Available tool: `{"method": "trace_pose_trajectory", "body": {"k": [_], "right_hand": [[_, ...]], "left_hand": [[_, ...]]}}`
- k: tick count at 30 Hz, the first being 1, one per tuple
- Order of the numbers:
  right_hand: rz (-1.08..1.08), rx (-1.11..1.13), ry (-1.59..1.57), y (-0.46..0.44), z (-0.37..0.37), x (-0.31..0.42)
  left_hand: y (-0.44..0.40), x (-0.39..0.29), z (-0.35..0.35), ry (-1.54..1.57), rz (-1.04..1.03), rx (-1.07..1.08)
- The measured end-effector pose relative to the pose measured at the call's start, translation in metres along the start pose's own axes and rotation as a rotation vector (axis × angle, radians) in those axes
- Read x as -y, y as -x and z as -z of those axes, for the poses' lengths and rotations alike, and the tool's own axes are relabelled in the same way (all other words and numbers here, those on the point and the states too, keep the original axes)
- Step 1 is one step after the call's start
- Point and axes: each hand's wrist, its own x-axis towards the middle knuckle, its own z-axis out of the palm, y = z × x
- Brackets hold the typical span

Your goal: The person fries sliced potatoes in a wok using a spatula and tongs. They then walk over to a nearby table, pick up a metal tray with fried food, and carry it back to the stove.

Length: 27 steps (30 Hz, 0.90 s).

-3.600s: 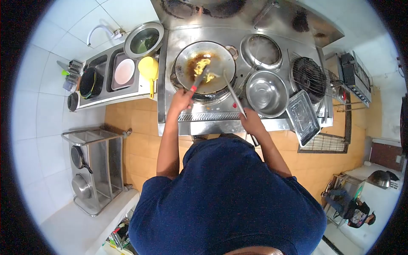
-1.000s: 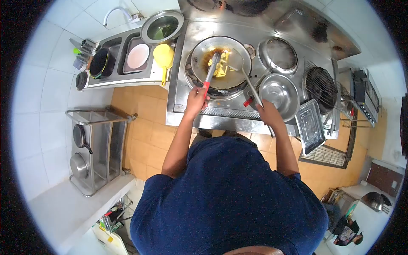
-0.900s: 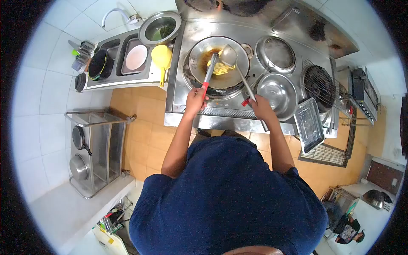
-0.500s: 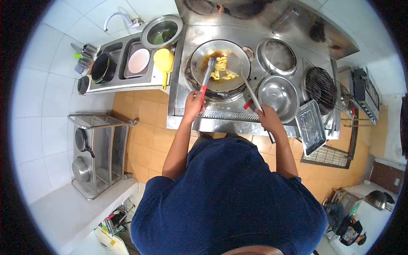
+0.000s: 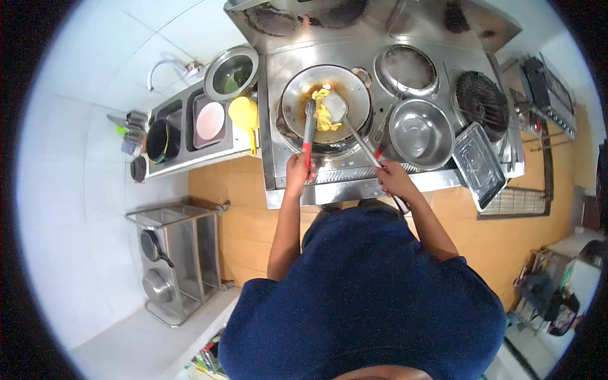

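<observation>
Ladle [image 5: 335, 104] shifted L in wok [image 5: 357, 98], beside yellow pcs [image 5: 322, 115]; R hand [image 5: 394, 178] clenched on handle, L hand [image 5: 298, 172] clenched on tongs [image 5: 309, 131], pcs far of both.

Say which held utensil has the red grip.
The dark-tipped utensil in the left hand; the broad-headed utensil in the right hand shows grey metal.

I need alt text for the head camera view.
A person's left hand holds red-handled tongs and the right hand a long-handled ladle, both reaching into a wok of yellow food pieces on a steel stove. A metal bowl and a tray sit right of the wok; a yellow dipper lies to its left.
</observation>
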Motion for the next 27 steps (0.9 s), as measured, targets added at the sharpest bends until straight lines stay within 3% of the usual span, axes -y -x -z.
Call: {"method": "trace_pose_trajectory", "body": {"k": [5, 8, 18, 21, 24, 27], "right_hand": [[0.019, 0.067, 0.073, 0.029, -0.004, 0.020], [0.214, -0.050, 0.300, 0.020, -0.004, 0.002], [0.251, -0.430, 0.418, 0.017, 0.007, 0.005], [0.237, -0.439, 0.471, -0.007, 0.000, -0.019], [0.396, -0.444, 0.437, -0.026, -0.020, -0.038], [0.303, -0.304, 0.322, -0.022, -0.034, -0.030]], "left_hand": [[-0.009, 0.001, 0.011, -0.050, 0.005, 0.003], [-0.015, -0.002, 0.017, -0.046, -0.006, 0.036], [-0.019, -0.015, 0.023, -0.155, -0.027, 0.019], [-0.029, -0.014, 0.023, -0.172, 0.034, 0.012], [-0.039, -0.014, 0.020, -0.169, 0.078, 0.059], [-0.047, -0.015, 0.013, -0.184, 0.078, 0.077]]}}
